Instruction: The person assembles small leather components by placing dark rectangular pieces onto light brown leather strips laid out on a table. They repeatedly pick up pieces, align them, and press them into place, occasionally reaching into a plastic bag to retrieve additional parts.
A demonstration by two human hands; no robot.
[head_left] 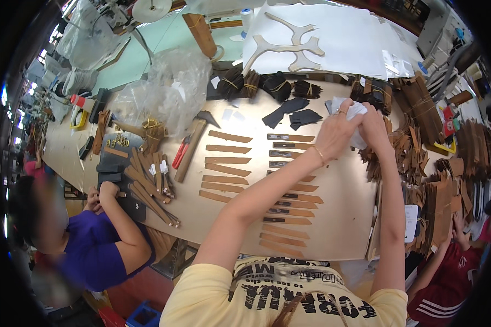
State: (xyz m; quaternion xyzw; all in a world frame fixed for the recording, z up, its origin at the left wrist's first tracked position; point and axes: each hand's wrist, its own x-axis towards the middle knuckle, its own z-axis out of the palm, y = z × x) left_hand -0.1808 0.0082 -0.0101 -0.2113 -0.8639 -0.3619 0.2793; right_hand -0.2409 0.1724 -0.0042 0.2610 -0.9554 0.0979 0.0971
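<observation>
The desk (pixel 338 218) carries two columns of tan leather strips (pixel 227 160): the left column bare, the right column (pixel 289 180) with dark pieces laid on the strips. Left of the strips lies a hammer (pixel 193 143) with red-handled pliers (pixel 180 152) just beside it. Beyond the hammer sits a heap of clear plastic bags (pixel 169 90). Past the far end of the strips lie loose black leather pieces (pixel 292 111) and banded dark bundles (pixel 256 84). Right of the strips, brown cut pieces (pixel 414 147) are piled thick along the desk's edge. At the near left corner a person in a purple shirt (pixel 101 240) works over another batch of strips.

Above the far end of the right column, both hands meet around a crumpled white cloth (pixel 354 117). The left hand (pixel 337 133) is curled shut on it, fingers wrapped over the near side. The right hand (pixel 375 128) grips its other side, fingers closed.
</observation>
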